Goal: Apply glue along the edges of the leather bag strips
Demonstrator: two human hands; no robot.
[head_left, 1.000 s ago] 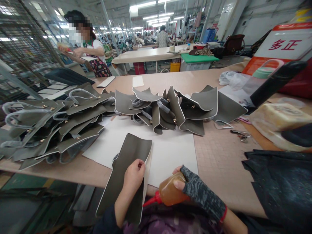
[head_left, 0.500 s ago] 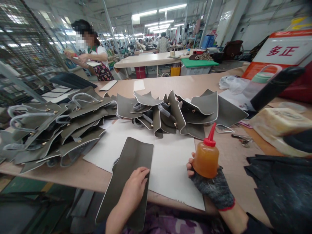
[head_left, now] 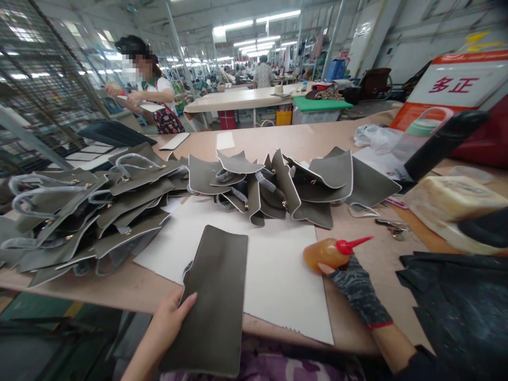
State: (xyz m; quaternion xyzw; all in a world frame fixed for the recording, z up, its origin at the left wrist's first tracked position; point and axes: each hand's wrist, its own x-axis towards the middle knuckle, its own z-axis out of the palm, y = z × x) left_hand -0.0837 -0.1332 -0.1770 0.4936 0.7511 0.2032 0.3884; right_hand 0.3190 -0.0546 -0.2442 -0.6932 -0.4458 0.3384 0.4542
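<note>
My left hand (head_left: 173,313) grips the left edge of a dark grey-green panel (head_left: 216,296), thumb on top and the other fingers hidden beneath. The panel's upper part lies over a white sheet (head_left: 283,270), and its lower end reaches past the table edge above my lap. In my right hand (head_left: 351,283), which wears a dark fingerless glove with a red cuff, is a bottle of amber liquid (head_left: 323,254). The bottle is tipped on its side, its red nozzle pointing right.
Grey-green bag pieces with wrapped handles (head_left: 130,185) are heaped at the left; more folded pieces (head_left: 278,185) stand behind the sheet. Black material (head_left: 456,307), metal clips (head_left: 395,227) and a yellowish block (head_left: 460,196) lie right. A person (head_left: 154,95) stands beyond the table.
My left hand has moved from the panel's top surface to its left edge. The bottle has gone from upright to lying sideways, and my right hand has turned with it.
</note>
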